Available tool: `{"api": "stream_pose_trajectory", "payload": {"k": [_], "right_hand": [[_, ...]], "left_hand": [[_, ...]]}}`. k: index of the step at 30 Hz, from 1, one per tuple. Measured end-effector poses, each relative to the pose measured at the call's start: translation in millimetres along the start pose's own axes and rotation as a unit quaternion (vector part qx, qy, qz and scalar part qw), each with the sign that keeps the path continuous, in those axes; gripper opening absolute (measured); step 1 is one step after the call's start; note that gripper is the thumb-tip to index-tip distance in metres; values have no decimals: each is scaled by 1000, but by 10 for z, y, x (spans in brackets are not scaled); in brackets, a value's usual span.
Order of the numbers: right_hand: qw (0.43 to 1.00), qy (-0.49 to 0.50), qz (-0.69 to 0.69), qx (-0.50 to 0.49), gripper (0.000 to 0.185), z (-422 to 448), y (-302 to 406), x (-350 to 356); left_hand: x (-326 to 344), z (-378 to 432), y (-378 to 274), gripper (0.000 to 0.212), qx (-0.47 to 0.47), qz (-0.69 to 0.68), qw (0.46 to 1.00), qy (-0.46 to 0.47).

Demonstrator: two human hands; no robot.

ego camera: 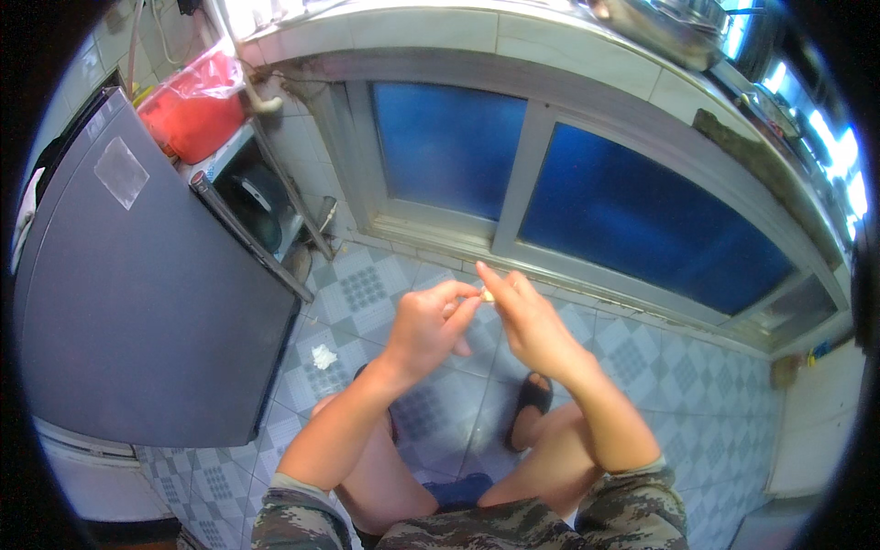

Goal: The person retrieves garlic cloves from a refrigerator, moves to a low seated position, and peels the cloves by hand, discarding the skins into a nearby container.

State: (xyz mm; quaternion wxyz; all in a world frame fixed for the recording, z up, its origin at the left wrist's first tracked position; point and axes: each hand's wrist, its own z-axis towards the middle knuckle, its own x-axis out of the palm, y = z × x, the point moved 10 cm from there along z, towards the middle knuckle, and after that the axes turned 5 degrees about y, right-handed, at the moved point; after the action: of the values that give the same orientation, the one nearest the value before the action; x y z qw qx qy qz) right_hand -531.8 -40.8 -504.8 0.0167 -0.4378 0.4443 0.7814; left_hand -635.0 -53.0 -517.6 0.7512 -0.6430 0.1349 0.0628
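Note:
A small pale-yellow piece (487,295) shows between my two hands above the tiled floor; it is too small and too covered to name. The thumb and forefinger of my left hand (430,326) pinch together at its left side. From the right, my right hand (533,326) holds it against the fingers, with the forefinger pointing up and away. My right thumb and the far side of the piece are hidden behind that hand.
White crumpled scraps (324,357) lie on the patterned floor tiles (368,285). On the left stand a grey refrigerator (151,289) and a metal rack (295,196) with a red plastic container (196,110). Sliding cabinet doors (454,151) run under the counter (426,31). A metal pan (660,34) sits on top.

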Motion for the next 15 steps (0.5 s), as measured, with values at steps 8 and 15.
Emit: {"api": "stream_pose_trajectory", "payload": {"k": [8, 15], "right_hand": [[995, 94, -24, -13, 56, -58, -27, 75], [999, 31, 35, -13, 47, -36, 3, 38]], "left_hand": [[91, -29, 56, 12, -14, 59, 996, 70], [71, -47, -68, 11, 37, 94, 995, 10]]}}
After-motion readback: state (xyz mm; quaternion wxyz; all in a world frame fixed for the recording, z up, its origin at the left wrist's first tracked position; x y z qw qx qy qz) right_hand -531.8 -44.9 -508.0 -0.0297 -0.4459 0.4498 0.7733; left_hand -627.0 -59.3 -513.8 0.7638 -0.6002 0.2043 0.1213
